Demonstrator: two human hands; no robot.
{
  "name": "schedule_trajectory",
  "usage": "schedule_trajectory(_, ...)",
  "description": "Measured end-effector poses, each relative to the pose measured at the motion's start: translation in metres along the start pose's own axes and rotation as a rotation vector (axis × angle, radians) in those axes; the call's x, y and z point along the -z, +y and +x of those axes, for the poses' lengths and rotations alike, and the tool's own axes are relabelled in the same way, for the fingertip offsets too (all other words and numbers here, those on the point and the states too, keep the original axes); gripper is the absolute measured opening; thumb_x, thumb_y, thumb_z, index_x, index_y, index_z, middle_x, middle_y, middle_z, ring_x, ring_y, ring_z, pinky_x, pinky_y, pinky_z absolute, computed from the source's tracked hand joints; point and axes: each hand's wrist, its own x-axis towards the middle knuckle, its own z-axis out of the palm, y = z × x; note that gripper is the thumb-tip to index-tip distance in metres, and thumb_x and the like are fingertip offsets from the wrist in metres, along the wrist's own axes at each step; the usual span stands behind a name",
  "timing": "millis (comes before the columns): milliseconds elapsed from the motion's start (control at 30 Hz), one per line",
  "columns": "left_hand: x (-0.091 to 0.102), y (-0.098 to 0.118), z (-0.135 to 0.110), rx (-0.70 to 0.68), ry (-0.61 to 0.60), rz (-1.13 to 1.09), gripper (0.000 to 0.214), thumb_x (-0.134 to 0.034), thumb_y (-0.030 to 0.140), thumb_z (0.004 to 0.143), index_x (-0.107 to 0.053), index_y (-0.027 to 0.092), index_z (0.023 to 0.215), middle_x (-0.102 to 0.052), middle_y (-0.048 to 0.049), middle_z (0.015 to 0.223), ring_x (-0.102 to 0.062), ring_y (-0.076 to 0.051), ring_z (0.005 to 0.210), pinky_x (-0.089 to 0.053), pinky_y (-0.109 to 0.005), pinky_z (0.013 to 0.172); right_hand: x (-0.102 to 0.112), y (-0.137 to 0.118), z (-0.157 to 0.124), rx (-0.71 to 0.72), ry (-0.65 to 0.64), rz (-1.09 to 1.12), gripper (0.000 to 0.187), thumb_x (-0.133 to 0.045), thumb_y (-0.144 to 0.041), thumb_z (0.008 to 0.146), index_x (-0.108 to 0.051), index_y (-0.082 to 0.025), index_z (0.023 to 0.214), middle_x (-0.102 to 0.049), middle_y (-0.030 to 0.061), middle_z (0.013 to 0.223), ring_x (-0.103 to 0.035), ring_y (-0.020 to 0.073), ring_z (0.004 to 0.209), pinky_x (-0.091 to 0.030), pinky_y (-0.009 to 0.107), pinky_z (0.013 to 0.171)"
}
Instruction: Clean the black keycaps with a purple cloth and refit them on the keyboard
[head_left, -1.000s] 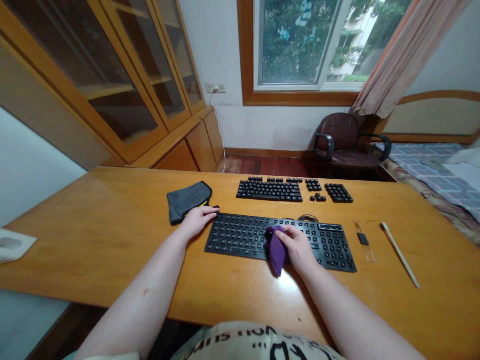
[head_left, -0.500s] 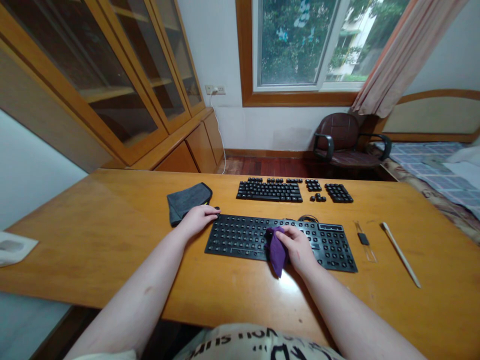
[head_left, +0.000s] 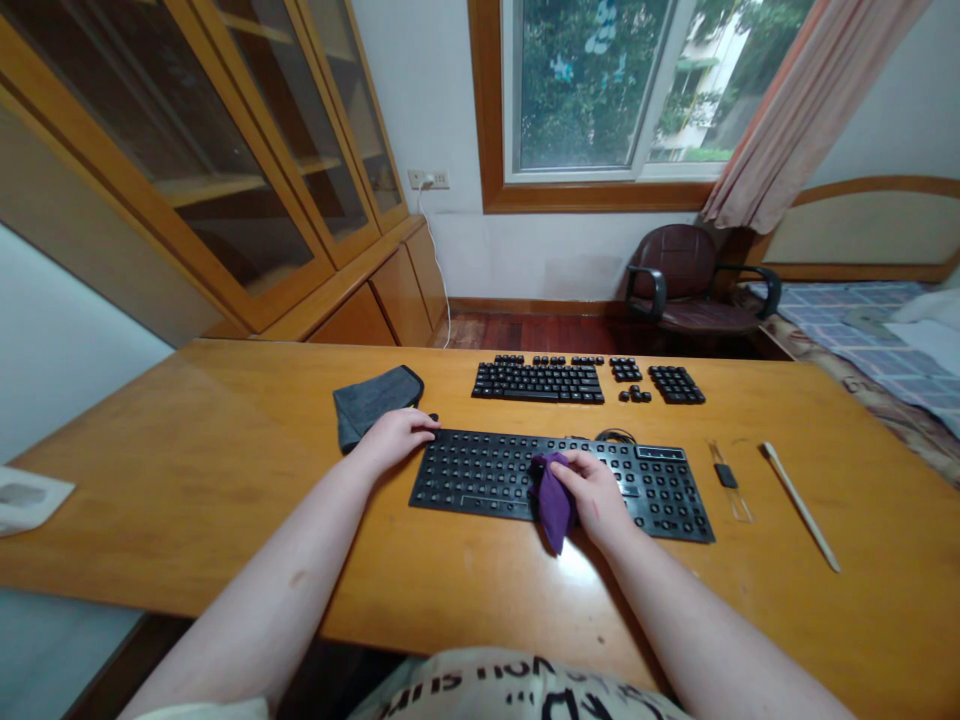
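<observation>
A black keyboard (head_left: 465,470) with its keycaps off lies on the wooden desk, rows of bare switches showing. At its upper left corner, my left hand (head_left: 403,436) grips the edge between thumb and fingers. My right hand (head_left: 592,490) pinches a purple cloth (head_left: 555,505) against the middle of the board. The cloth's loose end hangs over the near edge. Removed keycaps (head_left: 538,382) are laid out in keyboard order behind it, with number-pad caps (head_left: 676,384) to the right.
A dark grey pouch (head_left: 379,392) lies beside my left hand. Right of the keyboard are a wire keycap puller (head_left: 725,475) and a pale-handled brush (head_left: 802,507). A coiled cable (head_left: 616,436) sits behind the board. A white object (head_left: 34,497) rests at the desk's left edge.
</observation>
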Motion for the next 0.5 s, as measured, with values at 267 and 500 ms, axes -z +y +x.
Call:
schedule_trajectory(267,-0.0004,-0.0043,0.0065,-0.150,-0.070,0.146,0.022,-0.055,0.025,0.072,-0.070,0.019,0.088,-0.068,-0.0052,0.089,-0.060,-0.019,0.086,-0.045,-0.028,0.083,-0.0005,0.0004,0.0004,-0.001,0.005,-0.017,0.019,-0.069,-0.033,0.063,-0.061,-0.017,0.072,-0.061,-0.0002,0.065,-0.054,0.0151,0.060,-0.041,0.025,0.058)
schedule_trajectory(500,-0.0012,-0.0034,0.0048,-0.083,-0.058,0.075,0.025,-0.054,0.031,0.074,-0.069,0.021,0.091,-0.069,-0.0041,0.093,-0.061,-0.019,0.089,-0.044,-0.029,0.086,-0.0004,-0.0002,0.0005,0.006,-0.002,0.001,0.017,-0.069,-0.031,0.064,-0.061,-0.018,0.072,-0.061,-0.0008,0.065,-0.053,0.0143,0.060,-0.040,0.025,0.058)
